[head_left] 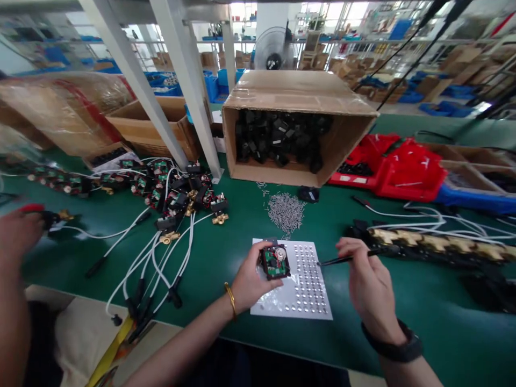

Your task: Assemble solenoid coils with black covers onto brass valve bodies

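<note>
My left hand (250,279) is closed round a small black module with a green circuit board (275,262), held over a white perforated plate (300,293) on the green bench. My right hand (368,279) pinches thin black tweezers (342,260), their tip pointing left toward the module and a short way from it. A gold bangle sits on my left wrist and a black watch on my right.
A pile of small metal pins (285,210) lies behind the plate. A cardboard box tipped on its side (298,97) holds black parts. Wired modules with white cables (169,199) are heaped at left. Red bins (397,166) stand at right. Another person's hand (18,231) is at far left.
</note>
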`<act>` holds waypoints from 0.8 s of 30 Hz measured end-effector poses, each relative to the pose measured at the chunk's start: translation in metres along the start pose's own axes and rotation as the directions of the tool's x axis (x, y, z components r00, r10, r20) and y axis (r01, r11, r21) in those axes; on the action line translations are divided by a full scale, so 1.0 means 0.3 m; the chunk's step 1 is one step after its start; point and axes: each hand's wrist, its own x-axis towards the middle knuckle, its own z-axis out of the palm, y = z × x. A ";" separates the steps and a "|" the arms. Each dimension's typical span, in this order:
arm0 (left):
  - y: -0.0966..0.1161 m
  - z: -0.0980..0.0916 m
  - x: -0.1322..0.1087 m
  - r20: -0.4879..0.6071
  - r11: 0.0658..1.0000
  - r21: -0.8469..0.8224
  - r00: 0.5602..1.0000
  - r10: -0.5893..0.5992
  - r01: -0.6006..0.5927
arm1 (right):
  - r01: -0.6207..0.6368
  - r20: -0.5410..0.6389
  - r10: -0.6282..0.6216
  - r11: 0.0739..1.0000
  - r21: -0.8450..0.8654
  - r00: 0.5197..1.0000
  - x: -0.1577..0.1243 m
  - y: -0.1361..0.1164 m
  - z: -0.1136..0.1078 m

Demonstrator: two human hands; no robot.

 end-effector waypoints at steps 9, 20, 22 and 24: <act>-0.019 0.005 -0.018 0.013 0.999 0.034 1.000 0.024 -0.024 | -0.625 0.240 0.598 0.596 0.505 0.764 -0.136 0.013 0.091; -0.038 0.016 -0.024 -0.013 0.999 -0.006 0.999 0.031 -0.032 | -0.576 0.214 0.560 0.621 0.532 0.801 -0.159 0.026 0.147; -0.039 0.020 -0.026 -0.009 0.999 -0.014 1.000 0.030 -0.030 | -0.582 0.215 0.565 0.619 0.528 0.796 -0.159 0.021 0.150; -0.042 0.025 -0.028 -0.018 1.000 -0.018 1.000 0.025 -0.025 | -0.579 0.205 0.568 0.622 0.526 0.797 -0.159 0.016 0.154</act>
